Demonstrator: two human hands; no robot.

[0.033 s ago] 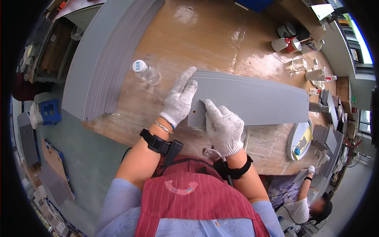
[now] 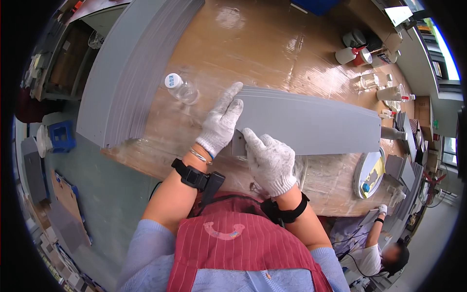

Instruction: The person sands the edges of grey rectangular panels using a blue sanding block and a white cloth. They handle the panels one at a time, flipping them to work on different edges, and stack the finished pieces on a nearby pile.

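A stack of long grey panels [image 2: 311, 121] lies on the film-covered table in front of me. My left hand [image 2: 221, 119], in a white knit glove, rests along the stack's left end with its fingers stretched out. On the top panel, close to that end, my gloved right hand [image 2: 270, 158] has its index finger extended and the other fingers curled. A thin dark tip shows at the index fingertip, beside a small hole [image 2: 241, 137] in the panel. What the right hand pinches is mostly hidden. A clear bottle with a white cap [image 2: 182, 89] stands left of the stack.
A taller stack of grey panels [image 2: 119, 82] occupies the table's left side. White squeeze bottles [image 2: 346, 55] and clear containers [image 2: 372, 80] stand at the back right. A round tray [image 2: 362, 180] lies right of my panels. At lower right another person [image 2: 374, 255] works.
My right hand has moved left along the top panel, bringing its index fingertip up beside the hole. The left hand and the panels look unmoved.
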